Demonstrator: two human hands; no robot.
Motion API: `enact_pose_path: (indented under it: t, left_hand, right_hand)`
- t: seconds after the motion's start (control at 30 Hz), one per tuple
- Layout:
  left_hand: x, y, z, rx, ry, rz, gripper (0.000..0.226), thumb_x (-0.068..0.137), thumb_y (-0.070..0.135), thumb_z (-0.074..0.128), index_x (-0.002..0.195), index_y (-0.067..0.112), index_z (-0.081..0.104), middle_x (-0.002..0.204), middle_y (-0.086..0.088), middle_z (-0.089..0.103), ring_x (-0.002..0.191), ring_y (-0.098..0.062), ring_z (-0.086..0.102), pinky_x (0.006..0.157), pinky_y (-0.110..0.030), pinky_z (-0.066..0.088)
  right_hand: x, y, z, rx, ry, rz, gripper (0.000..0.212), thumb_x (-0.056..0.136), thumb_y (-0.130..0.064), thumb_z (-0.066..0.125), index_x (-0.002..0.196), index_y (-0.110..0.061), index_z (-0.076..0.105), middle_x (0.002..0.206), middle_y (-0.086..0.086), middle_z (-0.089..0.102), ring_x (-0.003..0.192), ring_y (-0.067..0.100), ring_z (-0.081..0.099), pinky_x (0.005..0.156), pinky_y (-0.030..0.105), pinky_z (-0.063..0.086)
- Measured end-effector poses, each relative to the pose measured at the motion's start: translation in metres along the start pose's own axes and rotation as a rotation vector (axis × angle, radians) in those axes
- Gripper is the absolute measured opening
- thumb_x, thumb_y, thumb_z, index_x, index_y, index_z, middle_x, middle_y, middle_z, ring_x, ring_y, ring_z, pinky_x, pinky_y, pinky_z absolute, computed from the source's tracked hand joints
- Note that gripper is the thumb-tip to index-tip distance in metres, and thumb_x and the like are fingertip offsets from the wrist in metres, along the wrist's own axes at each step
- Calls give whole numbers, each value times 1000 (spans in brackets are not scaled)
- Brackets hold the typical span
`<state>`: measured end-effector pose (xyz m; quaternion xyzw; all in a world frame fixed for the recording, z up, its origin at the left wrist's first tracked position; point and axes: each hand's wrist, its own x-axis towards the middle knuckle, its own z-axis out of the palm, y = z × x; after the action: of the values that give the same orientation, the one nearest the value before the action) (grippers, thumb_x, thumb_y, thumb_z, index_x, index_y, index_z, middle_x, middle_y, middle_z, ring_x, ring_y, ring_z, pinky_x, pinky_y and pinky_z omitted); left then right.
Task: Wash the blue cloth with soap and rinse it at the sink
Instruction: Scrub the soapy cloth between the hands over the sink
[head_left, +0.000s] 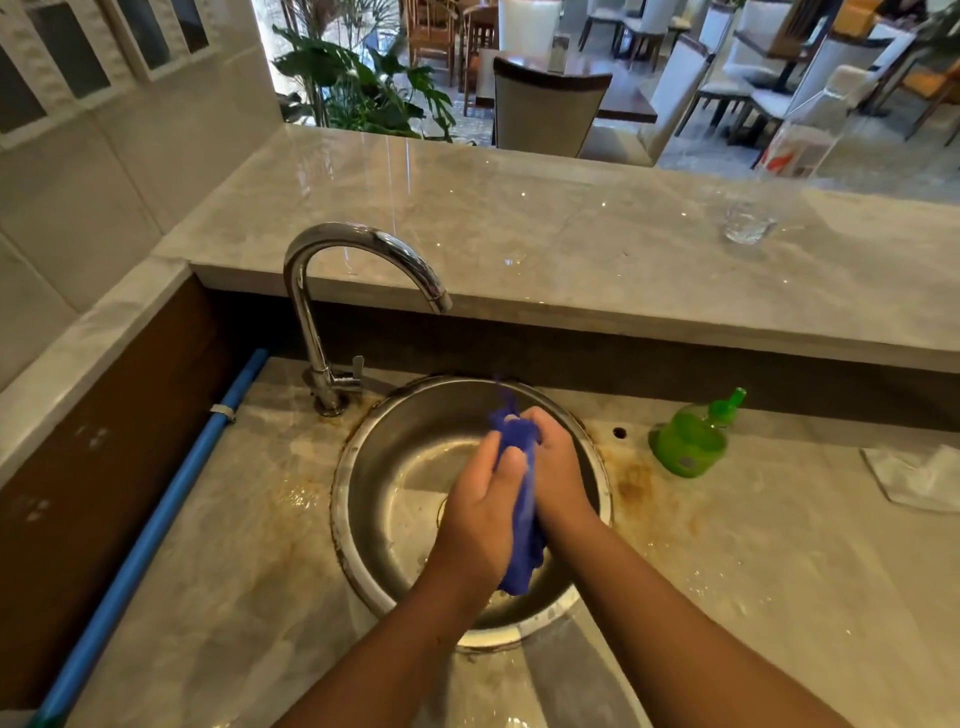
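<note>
Cloth (523, 564) is over the sink (340, 499), right of the bowl's centre, clamped between both hands. Its long axis runs away from the person: the far end pokes up past the fingertips toward the back rim, and the near end hangs down by the wrists over the front rim. It is deep blue, bunched into a crumpled roll, with a blurred far tip.

Left hand (480, 512) has its fingers curled over the cloth from the left. Right hand (558, 470) wraps it from the right with fingers closed round the upper part. The hands are pressed together with the cloth squeezed between them.

The faucet (363, 252) stands at the back left, its spout ending up and left of the hands, well apart. A green soap bottle (688, 441) is on the counter (779, 545) right of the rim, near. White rag (917, 478) at the far right edge. A glass (748, 226) is on the raised ledge behind. A blue pipe (148, 540) runs along the left wall. Bare bowl shows left of the hands; the counter is wet and stained around the rim.
</note>
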<state>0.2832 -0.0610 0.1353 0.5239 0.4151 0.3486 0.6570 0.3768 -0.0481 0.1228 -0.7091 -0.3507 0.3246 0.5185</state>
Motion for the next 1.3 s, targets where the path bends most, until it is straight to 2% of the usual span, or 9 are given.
enact_pose_path:
  t: [0.13,0.27,0.4,0.57,0.8,0.97,1.07,1.17,1.3]
  left_hand:
    - [23,4,-8,-131,286,-87,22,103,31,42,97,22,61,97,-14,67,88,-32,66,85,-52,56]
    - [31,7,-21,-450,296,-315,30,102,30,43,79,19,59,68,-4,58,56,-13,58,59,-30,48]
    - [19,7,-4,-403,254,-294,21,103,30,46,104,21,65,96,-12,74,87,-25,73,79,-42,59]
    - [38,12,-14,-219,332,-164,23,105,28,41,97,14,57,80,-5,60,65,-12,58,62,-24,51]
    - [-11,-2,24,-157,195,-173,20,102,33,46,107,28,64,98,-5,74,94,-25,72,91,-52,56]
    - [5,10,9,-122,478,-143,19,101,37,48,104,24,60,98,-12,70,91,-33,71,81,-54,60]
    - [10,10,15,-57,501,-102,23,101,35,49,92,19,61,96,-22,66,89,-39,67,79,-54,55]
    - [2,4,40,-124,408,-174,27,102,34,46,87,24,66,83,-7,71,84,-28,67,78,-42,54]
    - [-13,-3,68,-12,388,-197,27,103,35,44,88,22,62,81,-2,66,77,-12,66,73,-29,53]
  right_hand:
    - [-28,-6,3,36,150,-156,25,101,-16,49,77,-17,53,64,-11,55,55,0,48,55,14,41]
    - [-55,-5,17,-267,-32,-441,27,98,-37,41,77,-24,51,66,-8,56,57,9,51,52,18,39]
    - [-31,6,9,-14,92,-99,30,105,-24,39,79,-19,52,67,-2,55,54,5,48,55,30,43]
    - [-66,-10,16,-157,18,-284,30,103,-19,47,76,-31,50,66,-9,56,61,10,54,53,18,42]
    - [11,29,-9,13,18,211,22,96,-15,51,73,-16,50,68,7,52,64,21,47,61,36,41]
    - [-6,17,-33,107,153,90,23,101,-31,49,85,-16,55,77,1,58,65,11,56,63,28,47]
    - [-37,-4,-42,63,12,-149,18,100,-24,53,82,-20,56,72,-4,59,60,2,55,57,14,45]
    - [-50,-2,-36,-48,-78,-250,20,99,-25,53,80,-24,55,67,-5,59,59,7,56,56,24,47]
    - [-10,21,-49,47,-12,25,22,100,-23,50,83,-11,55,74,11,57,61,14,50,70,48,49]
